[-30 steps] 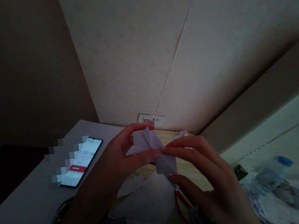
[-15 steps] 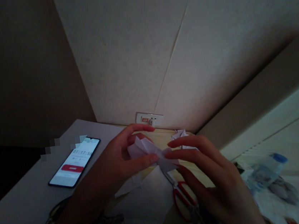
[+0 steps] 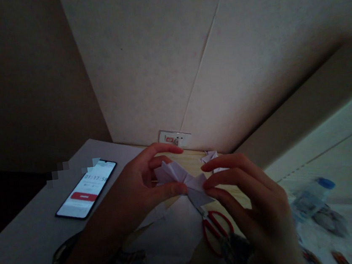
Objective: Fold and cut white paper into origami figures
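A small folded piece of white paper [image 3: 181, 177], with pointed flaps, is held up between both hands over the table. My left hand [image 3: 143, 178] grips its left part, thumb in front and fingers behind. At its right edge my right hand [image 3: 250, 195] pinches a flap between thumb and index finger. Red-handled scissors [image 3: 217, 229] lie below the paper, their blades partly covered. A flat white sheet [image 3: 172, 242] lies on the table under my hands.
A phone [image 3: 87, 191] showing a running timer lies on a white surface at left. Another folded paper piece [image 3: 210, 157] rests near the wall, beside a wall socket [image 3: 175, 137]. A bottle with a blue cap [image 3: 315, 196] lies at right.
My right thumb has come up to meet the index finger on the paper's right flap. The folded paper has tilted slightly; my left hand keeps its hold.
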Demonstrator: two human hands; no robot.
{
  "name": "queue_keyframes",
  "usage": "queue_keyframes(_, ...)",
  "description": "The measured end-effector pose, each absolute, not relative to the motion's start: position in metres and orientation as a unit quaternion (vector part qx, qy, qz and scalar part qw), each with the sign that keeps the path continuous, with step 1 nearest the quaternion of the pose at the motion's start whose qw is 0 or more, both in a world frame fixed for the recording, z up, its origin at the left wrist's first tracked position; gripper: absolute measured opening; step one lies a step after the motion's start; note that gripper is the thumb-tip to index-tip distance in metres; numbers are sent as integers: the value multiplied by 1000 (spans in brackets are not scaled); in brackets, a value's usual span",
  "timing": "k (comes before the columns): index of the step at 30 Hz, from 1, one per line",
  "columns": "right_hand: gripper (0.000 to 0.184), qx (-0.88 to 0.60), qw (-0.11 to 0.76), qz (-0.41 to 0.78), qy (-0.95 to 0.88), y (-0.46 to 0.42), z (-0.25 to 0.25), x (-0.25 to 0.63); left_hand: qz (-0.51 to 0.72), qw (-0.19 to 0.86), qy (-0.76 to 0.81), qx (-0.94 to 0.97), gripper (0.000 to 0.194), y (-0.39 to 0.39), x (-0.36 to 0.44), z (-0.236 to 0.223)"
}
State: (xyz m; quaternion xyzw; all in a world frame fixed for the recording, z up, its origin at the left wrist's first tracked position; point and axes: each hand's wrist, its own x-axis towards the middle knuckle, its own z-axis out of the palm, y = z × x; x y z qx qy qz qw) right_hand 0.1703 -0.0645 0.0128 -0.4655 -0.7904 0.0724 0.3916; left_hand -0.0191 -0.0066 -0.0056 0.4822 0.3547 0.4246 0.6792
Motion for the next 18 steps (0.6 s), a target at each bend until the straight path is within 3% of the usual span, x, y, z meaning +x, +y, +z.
queue_keyframes(18,17,-513,488,123,-695,-63,6,155,449,618,385,517,42,-15,-16,2)
